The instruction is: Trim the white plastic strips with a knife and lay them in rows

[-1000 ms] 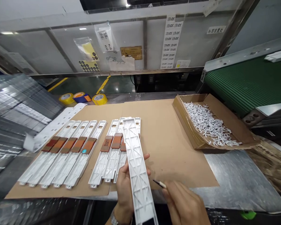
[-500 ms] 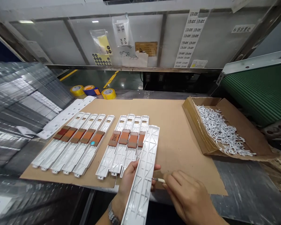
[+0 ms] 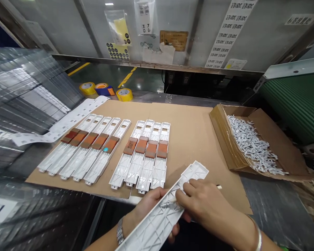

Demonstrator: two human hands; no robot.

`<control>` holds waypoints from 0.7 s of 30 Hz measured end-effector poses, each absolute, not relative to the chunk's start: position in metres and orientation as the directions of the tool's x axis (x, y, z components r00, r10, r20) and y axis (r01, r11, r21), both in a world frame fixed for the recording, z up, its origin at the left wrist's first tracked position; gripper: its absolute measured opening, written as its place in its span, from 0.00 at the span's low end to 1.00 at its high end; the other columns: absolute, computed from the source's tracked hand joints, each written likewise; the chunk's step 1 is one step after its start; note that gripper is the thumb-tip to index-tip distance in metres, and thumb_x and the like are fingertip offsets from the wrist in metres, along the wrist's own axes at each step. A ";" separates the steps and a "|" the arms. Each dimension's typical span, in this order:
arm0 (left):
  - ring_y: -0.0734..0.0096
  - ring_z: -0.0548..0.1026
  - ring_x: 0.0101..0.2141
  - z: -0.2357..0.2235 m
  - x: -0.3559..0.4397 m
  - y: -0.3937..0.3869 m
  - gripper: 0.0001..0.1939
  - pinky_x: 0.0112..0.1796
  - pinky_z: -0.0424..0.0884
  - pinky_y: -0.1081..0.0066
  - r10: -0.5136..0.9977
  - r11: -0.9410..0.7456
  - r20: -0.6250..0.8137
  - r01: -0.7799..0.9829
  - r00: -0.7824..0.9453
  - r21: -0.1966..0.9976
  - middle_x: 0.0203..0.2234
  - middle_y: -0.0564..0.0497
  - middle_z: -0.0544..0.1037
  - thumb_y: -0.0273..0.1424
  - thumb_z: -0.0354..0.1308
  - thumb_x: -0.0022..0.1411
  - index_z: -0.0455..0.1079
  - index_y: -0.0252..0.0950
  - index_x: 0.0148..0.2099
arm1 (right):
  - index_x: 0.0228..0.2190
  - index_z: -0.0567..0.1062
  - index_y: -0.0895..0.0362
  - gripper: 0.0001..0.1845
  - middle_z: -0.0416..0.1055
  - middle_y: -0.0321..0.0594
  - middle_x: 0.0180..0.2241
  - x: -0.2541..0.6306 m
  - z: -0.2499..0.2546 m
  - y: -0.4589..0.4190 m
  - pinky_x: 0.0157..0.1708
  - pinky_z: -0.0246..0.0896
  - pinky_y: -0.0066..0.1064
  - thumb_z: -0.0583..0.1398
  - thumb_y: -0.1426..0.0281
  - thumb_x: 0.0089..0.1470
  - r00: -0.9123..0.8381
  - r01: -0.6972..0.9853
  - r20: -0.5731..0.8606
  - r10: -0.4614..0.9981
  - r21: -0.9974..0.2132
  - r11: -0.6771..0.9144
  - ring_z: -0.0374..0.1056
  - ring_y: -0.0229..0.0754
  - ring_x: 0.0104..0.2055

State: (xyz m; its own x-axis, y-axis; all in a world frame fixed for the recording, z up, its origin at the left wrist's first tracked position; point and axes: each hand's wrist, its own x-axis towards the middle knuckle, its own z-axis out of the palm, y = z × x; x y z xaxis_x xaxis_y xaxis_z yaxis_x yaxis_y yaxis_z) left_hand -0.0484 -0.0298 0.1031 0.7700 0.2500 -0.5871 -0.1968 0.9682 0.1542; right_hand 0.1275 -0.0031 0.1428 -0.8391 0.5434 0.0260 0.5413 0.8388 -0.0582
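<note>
My left hand (image 3: 153,204) grips a long white ribbed plastic strip (image 3: 170,205) from below, its far end tilted toward the right over the cardboard sheet (image 3: 191,139). My right hand (image 3: 202,204) rests on top of the strip, closed around a thin pen-like tool whose white end (image 3: 219,187) sticks out to the right. Beyond my hands lie two groups of several white strips with brown pads (image 3: 146,148) (image 3: 91,141), side by side.
An open cardboard box of small white parts (image 3: 251,144) sits at the right. Tape rolls (image 3: 124,94) stand at the back. A strip of labels (image 3: 75,116) trails to the left over clear plastic trays (image 3: 21,101). A green conveyor (image 3: 295,101) runs at far right.
The held strip has swung from pointing away to slanting right and come lower. My right hand has moved onto it. The view has tilted downward.
</note>
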 end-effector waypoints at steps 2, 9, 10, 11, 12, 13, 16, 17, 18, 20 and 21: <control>0.67 0.71 0.17 0.100 -0.049 -0.031 0.36 0.21 0.65 0.72 0.214 0.977 -0.588 -0.158 0.780 0.147 0.15 0.43 0.72 0.41 0.28 0.59 0.71 0.18 0.38 | 0.27 0.64 0.54 0.13 0.68 0.31 0.25 0.128 0.139 -0.005 0.24 0.41 0.33 0.64 0.75 0.42 -0.836 0.547 0.022 0.549 -0.054 0.835 0.59 0.38 0.24; 0.68 0.71 0.17 0.097 -0.049 -0.034 0.33 0.21 0.64 0.73 0.249 0.968 -0.581 -0.191 0.775 0.160 0.14 0.45 0.72 0.40 0.31 0.58 0.72 0.20 0.36 | 0.30 0.66 0.54 0.11 0.67 0.32 0.25 0.127 0.130 -0.008 0.23 0.41 0.32 0.62 0.76 0.45 -0.805 0.582 0.108 0.583 -0.042 0.812 0.59 0.39 0.25; 0.68 0.71 0.17 0.096 -0.049 -0.035 0.33 0.21 0.64 0.73 0.254 0.967 -0.561 -0.196 0.788 0.164 0.14 0.45 0.72 0.40 0.32 0.58 0.72 0.20 0.35 | 0.30 0.66 0.54 0.09 0.67 0.32 0.25 0.128 0.130 -0.008 0.23 0.41 0.32 0.60 0.76 0.47 -0.813 0.567 0.113 0.571 -0.062 0.821 0.58 0.38 0.24; 0.68 0.71 0.18 0.095 -0.050 -0.035 0.32 0.21 0.65 0.73 0.268 0.963 -0.534 -0.208 0.802 0.172 0.15 0.45 0.72 0.40 0.33 0.58 0.72 0.20 0.35 | 0.29 0.66 0.54 0.06 0.67 0.32 0.24 0.128 0.132 -0.007 0.23 0.42 0.32 0.59 0.76 0.50 -0.823 0.547 0.118 0.556 -0.097 0.831 0.58 0.38 0.24; 0.68 0.72 0.18 0.093 -0.050 -0.035 0.30 0.20 0.65 0.73 0.289 0.957 -0.500 -0.229 0.816 0.179 0.15 0.45 0.72 0.39 0.34 0.58 0.72 0.21 0.35 | 0.28 0.65 0.54 0.04 0.66 0.32 0.24 0.130 0.134 -0.006 0.23 0.43 0.31 0.56 0.75 0.53 -0.830 0.523 0.134 0.541 -0.149 0.839 0.57 0.37 0.23; 0.68 0.72 0.18 0.091 -0.051 -0.036 0.29 0.20 0.65 0.73 0.322 0.946 -0.466 -0.268 0.824 0.181 0.17 0.44 0.73 0.39 0.36 0.57 0.72 0.22 0.36 | 0.27 0.65 0.55 0.06 0.65 0.33 0.23 0.134 0.135 -0.004 0.23 0.44 0.31 0.54 0.74 0.56 -0.828 0.504 0.159 0.538 -0.213 0.837 0.57 0.36 0.23; 0.67 0.73 0.20 0.085 -0.057 -0.037 0.28 0.21 0.68 0.72 0.380 0.925 -0.394 -0.353 0.837 0.142 0.21 0.44 0.76 0.40 0.39 0.55 0.71 0.22 0.41 | 0.29 0.66 0.56 0.10 0.64 0.34 0.23 0.152 0.131 0.001 0.24 0.50 0.28 0.48 0.72 0.60 -0.691 0.533 0.295 0.660 -0.410 0.741 0.60 0.36 0.24; 0.66 0.74 0.21 0.084 -0.060 -0.037 0.29 0.21 0.69 0.71 0.369 0.929 -0.389 -0.350 0.844 0.122 0.22 0.43 0.76 0.41 0.40 0.54 0.70 0.21 0.42 | 0.32 0.67 0.56 0.09 0.66 0.35 0.25 0.161 0.124 0.004 0.26 0.53 0.27 0.48 0.72 0.61 -0.585 0.584 0.347 0.733 -0.447 0.678 0.62 0.36 0.26; 0.66 0.74 0.21 0.084 -0.062 -0.037 0.31 0.22 0.69 0.71 0.343 0.938 -0.394 -0.328 0.853 0.108 0.22 0.43 0.76 0.42 0.40 0.54 0.70 0.19 0.43 | 0.36 0.68 0.56 0.08 0.68 0.37 0.28 0.171 0.115 0.007 0.29 0.56 0.26 0.49 0.72 0.61 -0.461 0.652 0.386 0.799 -0.463 0.601 0.65 0.36 0.29; 0.67 0.74 0.21 0.088 -0.066 -0.036 0.34 0.22 0.69 0.73 0.286 0.958 -0.424 -0.269 0.859 0.102 0.20 0.42 0.76 0.44 0.39 0.55 0.68 0.15 0.44 | 0.41 0.69 0.56 0.11 0.71 0.41 0.35 0.190 0.088 0.014 0.34 0.59 0.28 0.50 0.68 0.61 -0.220 0.816 0.421 0.880 -0.414 0.402 0.68 0.40 0.36; 0.68 0.74 0.20 0.092 -0.067 -0.035 0.35 0.22 0.68 0.74 0.274 0.962 -0.445 -0.253 0.853 0.106 0.20 0.42 0.75 0.44 0.38 0.56 0.68 0.15 0.44 | 0.42 0.69 0.56 0.13 0.71 0.43 0.36 0.198 0.071 0.018 0.35 0.60 0.30 0.49 0.65 0.61 -0.154 0.881 0.412 0.898 -0.354 0.313 0.68 0.42 0.37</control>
State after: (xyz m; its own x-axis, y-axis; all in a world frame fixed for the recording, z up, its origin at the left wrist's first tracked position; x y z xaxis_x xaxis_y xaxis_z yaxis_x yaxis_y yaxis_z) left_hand -0.0674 -0.0353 0.0925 0.8525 0.2737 -0.4453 -0.2534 0.9615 0.1061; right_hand 0.1981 0.0182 0.0714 -0.1537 0.8982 0.4119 0.8810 0.3133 -0.3545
